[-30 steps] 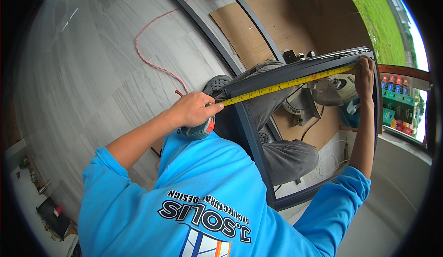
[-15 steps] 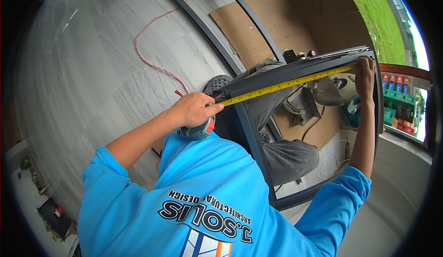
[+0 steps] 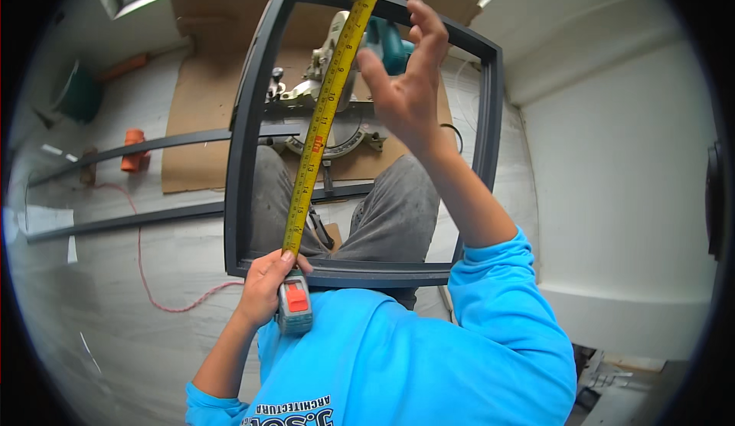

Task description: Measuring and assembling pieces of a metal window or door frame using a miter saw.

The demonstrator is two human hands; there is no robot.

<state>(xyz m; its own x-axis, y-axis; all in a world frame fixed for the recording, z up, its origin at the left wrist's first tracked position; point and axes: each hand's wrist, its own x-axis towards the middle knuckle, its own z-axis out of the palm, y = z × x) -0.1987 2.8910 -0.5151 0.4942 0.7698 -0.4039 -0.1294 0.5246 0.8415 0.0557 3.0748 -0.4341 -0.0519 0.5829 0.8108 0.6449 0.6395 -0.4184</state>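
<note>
A dark grey rectangular frame (image 3: pixel 237 173) lies across my lap. At its near left corner my left hand (image 3: pixel 268 279) grips a tape measure (image 3: pixel 295 310), a grey-green case with an orange-red button. Its yellow blade (image 3: pixel 315 139) runs out from the thumb, slanting up across the opening past the far bar. My right hand (image 3: pixel 409 81) is raised over the frame's far part with its fingers spread. It is to the right of the blade and holds nothing. Where the blade ends is out of view at the top edge.
Beyond my knees a mitre saw (image 3: pixel 337 131) stands on brown cardboard (image 3: pixel 195 112). Two long dark bars (image 3: pixel 138 149) extend left over the grey floor, near an orange object (image 3: pixel 132 150). A red cord (image 3: pixel 153 296) snakes beside them. A white wall (image 3: pixel 620 173) rises at right.
My right hand has let go of the blade at the frame's far corner and opened. The view has turned, and the blade now slants upward instead of across to the right.
</note>
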